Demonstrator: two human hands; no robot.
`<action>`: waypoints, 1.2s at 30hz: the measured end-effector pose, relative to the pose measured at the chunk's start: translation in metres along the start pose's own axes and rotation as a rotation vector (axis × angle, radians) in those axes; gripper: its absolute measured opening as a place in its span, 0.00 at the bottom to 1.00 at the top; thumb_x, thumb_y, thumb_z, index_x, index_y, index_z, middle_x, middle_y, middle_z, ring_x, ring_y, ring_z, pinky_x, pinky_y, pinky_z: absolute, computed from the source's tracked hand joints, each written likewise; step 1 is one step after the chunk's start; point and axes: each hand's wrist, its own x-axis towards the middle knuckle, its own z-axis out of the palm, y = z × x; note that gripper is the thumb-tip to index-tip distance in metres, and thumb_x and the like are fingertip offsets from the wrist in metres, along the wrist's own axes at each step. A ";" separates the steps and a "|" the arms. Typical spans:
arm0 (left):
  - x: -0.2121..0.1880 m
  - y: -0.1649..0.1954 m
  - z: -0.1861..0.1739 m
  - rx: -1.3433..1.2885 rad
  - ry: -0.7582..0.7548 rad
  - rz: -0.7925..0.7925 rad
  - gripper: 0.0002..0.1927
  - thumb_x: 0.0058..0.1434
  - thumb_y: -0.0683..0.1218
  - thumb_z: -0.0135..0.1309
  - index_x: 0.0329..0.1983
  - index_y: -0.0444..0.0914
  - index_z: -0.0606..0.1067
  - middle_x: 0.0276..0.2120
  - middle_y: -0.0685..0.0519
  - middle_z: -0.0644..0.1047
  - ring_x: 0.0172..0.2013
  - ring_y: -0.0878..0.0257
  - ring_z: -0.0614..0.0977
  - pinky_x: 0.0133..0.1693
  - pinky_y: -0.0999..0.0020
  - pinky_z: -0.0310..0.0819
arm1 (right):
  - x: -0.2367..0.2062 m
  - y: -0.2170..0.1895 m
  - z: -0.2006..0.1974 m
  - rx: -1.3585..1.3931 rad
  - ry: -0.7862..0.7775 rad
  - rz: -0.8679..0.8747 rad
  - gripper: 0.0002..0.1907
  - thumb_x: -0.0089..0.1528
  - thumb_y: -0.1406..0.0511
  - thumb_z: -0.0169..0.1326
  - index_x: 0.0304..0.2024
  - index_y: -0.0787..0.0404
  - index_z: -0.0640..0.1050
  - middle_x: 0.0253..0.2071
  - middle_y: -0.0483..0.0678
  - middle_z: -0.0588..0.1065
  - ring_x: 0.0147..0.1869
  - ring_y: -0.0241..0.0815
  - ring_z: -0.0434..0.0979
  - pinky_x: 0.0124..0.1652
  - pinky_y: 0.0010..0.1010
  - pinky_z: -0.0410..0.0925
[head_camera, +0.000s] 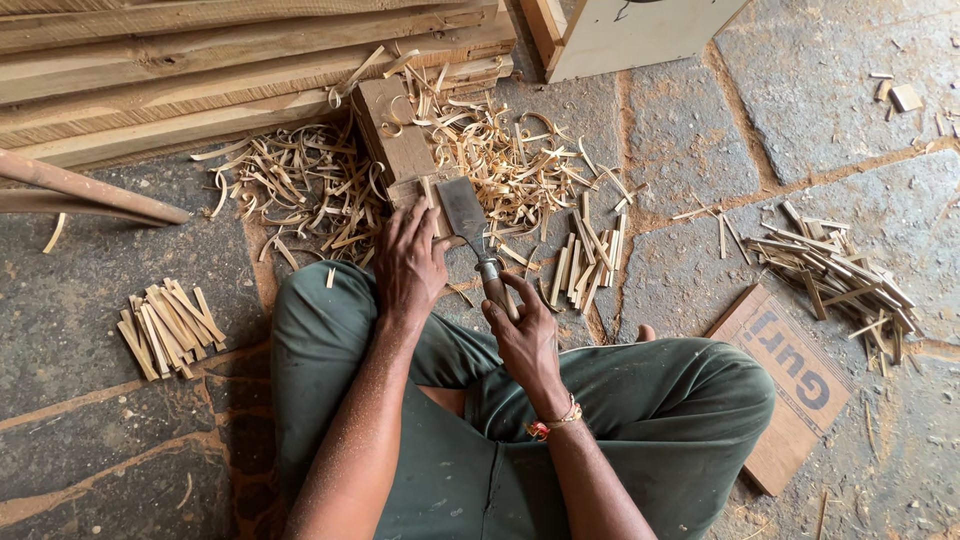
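My right hand (522, 338) grips the handle of a broad-bladed knife (466, 212), whose flat blade rests against a small piece of wood on a chopping block (392, 128). My left hand (408, 262) reaches to the near end of the block, fingers on the small wood piece beside the blade. I sit cross-legged on the stone floor in green trousers. Curled shavings and thin offcuts (300, 185) lie all around the block.
Cut wooden sticks lie in piles at the left (165, 328), beside the blade (588, 262) and at the right (845, 275). Long planks (200, 60) are stacked at the back left. A flat board (795, 385) lies by my right knee. A pale box (640, 35) stands at the back.
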 end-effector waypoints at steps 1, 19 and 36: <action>0.000 -0.001 0.001 0.018 -0.005 0.038 0.28 0.63 0.48 0.59 0.66 0.37 0.71 0.68 0.47 0.70 0.68 0.45 0.66 0.68 0.47 0.54 | 0.000 0.000 -0.001 -0.005 0.005 -0.007 0.29 0.61 0.56 0.61 0.64 0.52 0.73 0.36 0.53 0.83 0.28 0.34 0.80 0.27 0.29 0.71; 0.007 0.006 0.008 0.145 -0.080 -0.004 0.26 0.73 0.49 0.47 0.72 0.43 0.63 0.66 0.52 0.72 0.71 0.45 0.63 0.70 0.43 0.49 | 0.003 0.000 0.000 0.005 -0.001 0.045 0.29 0.61 0.57 0.60 0.65 0.53 0.72 0.33 0.53 0.83 0.28 0.35 0.80 0.26 0.30 0.69; 0.017 0.010 -0.019 -0.181 0.015 0.097 0.35 0.68 0.56 0.54 0.74 0.39 0.62 0.73 0.43 0.64 0.73 0.41 0.62 0.71 0.42 0.55 | 0.001 -0.004 -0.002 -0.085 0.060 -0.042 0.26 0.63 0.55 0.59 0.63 0.50 0.75 0.36 0.52 0.85 0.30 0.32 0.80 0.29 0.30 0.70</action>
